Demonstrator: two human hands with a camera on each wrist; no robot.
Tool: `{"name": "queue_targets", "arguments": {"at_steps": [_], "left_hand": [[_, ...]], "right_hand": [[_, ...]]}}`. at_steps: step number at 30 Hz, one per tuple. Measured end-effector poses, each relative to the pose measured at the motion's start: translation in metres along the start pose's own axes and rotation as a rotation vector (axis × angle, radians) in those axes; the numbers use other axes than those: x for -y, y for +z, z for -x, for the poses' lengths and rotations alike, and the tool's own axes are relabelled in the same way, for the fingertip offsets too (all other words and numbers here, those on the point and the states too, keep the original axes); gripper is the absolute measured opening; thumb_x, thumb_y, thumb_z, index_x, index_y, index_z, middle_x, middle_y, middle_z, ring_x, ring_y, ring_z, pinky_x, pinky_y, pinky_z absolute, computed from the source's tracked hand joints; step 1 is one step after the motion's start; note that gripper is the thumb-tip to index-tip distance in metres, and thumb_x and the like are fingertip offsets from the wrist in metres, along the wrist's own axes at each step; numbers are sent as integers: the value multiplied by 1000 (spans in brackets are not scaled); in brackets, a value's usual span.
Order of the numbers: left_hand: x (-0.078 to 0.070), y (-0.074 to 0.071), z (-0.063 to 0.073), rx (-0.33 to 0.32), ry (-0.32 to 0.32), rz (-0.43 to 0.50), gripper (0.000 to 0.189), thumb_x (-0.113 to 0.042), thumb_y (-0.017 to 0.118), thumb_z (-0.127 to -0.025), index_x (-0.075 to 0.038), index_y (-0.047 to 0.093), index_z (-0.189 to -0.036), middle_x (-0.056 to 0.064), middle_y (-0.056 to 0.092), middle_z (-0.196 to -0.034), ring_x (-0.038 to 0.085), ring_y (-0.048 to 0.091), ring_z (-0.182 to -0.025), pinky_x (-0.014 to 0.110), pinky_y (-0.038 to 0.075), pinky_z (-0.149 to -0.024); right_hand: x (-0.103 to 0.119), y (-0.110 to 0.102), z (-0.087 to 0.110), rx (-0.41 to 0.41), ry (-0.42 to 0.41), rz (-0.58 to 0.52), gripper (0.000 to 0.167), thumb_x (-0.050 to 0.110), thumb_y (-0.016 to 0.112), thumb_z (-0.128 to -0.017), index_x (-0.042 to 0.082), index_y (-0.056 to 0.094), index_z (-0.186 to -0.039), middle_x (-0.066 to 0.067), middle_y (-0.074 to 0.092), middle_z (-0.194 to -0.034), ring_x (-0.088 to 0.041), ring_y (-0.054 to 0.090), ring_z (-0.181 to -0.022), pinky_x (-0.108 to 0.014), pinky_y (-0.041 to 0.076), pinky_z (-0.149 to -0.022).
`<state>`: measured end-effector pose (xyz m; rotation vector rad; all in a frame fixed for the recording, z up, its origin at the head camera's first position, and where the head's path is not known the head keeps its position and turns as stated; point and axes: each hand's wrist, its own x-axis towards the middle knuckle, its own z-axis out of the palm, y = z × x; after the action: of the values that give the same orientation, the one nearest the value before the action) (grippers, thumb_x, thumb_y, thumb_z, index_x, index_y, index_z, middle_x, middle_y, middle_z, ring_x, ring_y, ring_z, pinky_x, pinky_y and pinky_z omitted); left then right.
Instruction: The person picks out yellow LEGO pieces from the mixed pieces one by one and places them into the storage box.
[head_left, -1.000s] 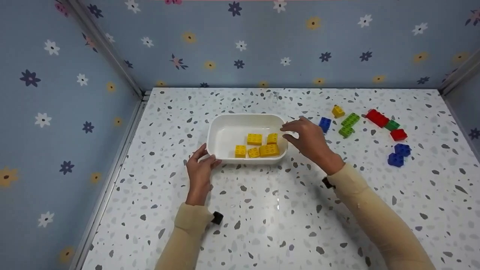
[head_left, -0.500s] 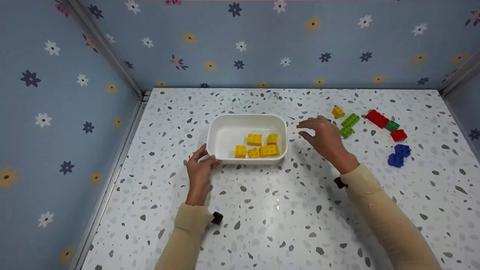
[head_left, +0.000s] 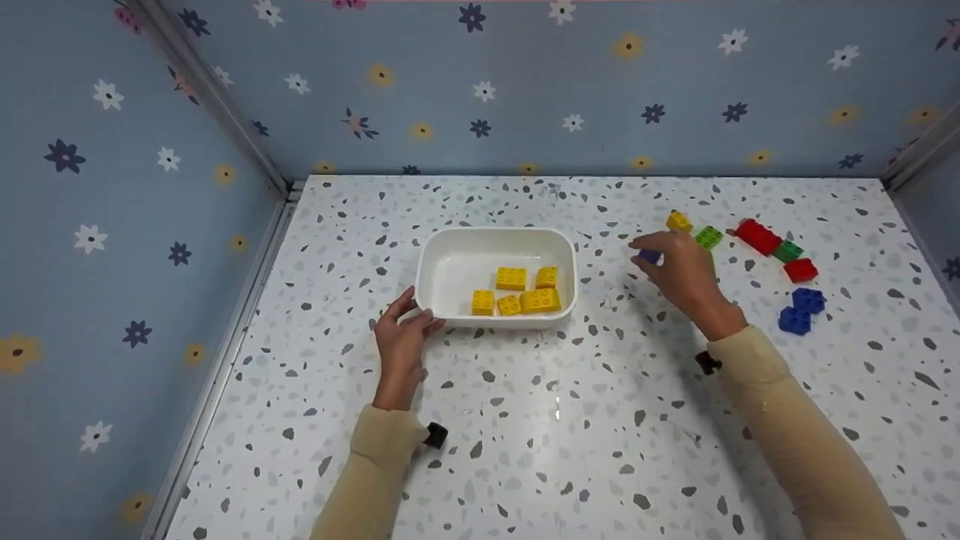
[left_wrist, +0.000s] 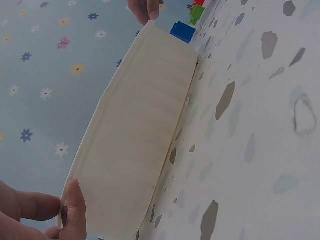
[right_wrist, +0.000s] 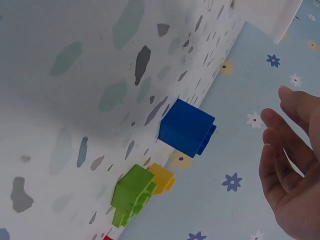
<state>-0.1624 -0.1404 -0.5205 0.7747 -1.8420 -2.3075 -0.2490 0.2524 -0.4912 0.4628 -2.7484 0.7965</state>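
Note:
My left hand (head_left: 401,341) grips the near left corner of a white plastic tub (head_left: 495,322), thumb and fingers pinching its rim in the left wrist view. Several yellow building bricks lie inside the tub, such as one yellow brick (head_left: 511,278) near the middle. My right hand (head_left: 686,281) hovers over the table to the right of the tub, fingers spread apart from the thumb and holding nothing. Partly hidden beneath it is a blue brick (head_left: 649,256). The right wrist view shows this blue brick (right_wrist: 185,127) standing apart from the fingers.
Around the right hand lie a yellow brick (head_left: 679,220) and green bricks (head_left: 709,237), partly covered. Farther right are red bricks (head_left: 757,236), a dark green brick (head_left: 787,250), another red brick (head_left: 801,270) and blue bricks (head_left: 796,319). Flowered walls border the speckled table (head_left: 525,450).
My right hand has moved right, away from the tub's right rim, to above the blue brick. The left hand and the tub have stayed in place.

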Motion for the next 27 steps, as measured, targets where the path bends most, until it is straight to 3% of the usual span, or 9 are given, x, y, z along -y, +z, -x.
{"name": "queue_targets", "arguments": {"at_steps": [5, 9, 16, 27], "left_hand": [[1, -1, 0, 12, 11, 15, 57, 11, 60, -99, -1, 52, -154, 22, 49, -140, 25, 66, -106, 26, 66, -89], [1, 0, -2, 6, 0, 13, 57, 10, 60, -99, -2, 52, -154, 20, 50, -141, 25, 66, -108, 27, 66, -90], [2, -1, -2, -1, -1, 13, 58, 10, 61, -98, -2, 52, -154, 19, 52, -140, 28, 66, -111, 27, 66, -90], [2, -1, -2, -5, -2, 6, 57, 10, 61, -99, -3, 53, -154, 19, 51, -140, 26, 66, -109, 26, 66, -90]], "right_hand": [[-9, -6, 2, -7, 24, -4, 24, -3, 80, -92, -1, 80, -116, -20, 77, -116, -40, 68, -108, -60, 62, -92], [-13, -10, 1, 9, 68, -5, 24, -1, 78, -94, 0, 79, -118, -20, 76, -118, -41, 66, -113, -63, 58, -101], [-23, -14, 1, -6, 88, 15, 25, 0, 77, -95, 1, 79, -120, -21, 76, -118, -41, 67, -107, -62, 61, -91], [-34, -19, -1, -24, 129, 38, 28, 1, 76, -97, 1, 77, -124, -24, 74, -122, -43, 64, -106, -59, 62, -89]]}}
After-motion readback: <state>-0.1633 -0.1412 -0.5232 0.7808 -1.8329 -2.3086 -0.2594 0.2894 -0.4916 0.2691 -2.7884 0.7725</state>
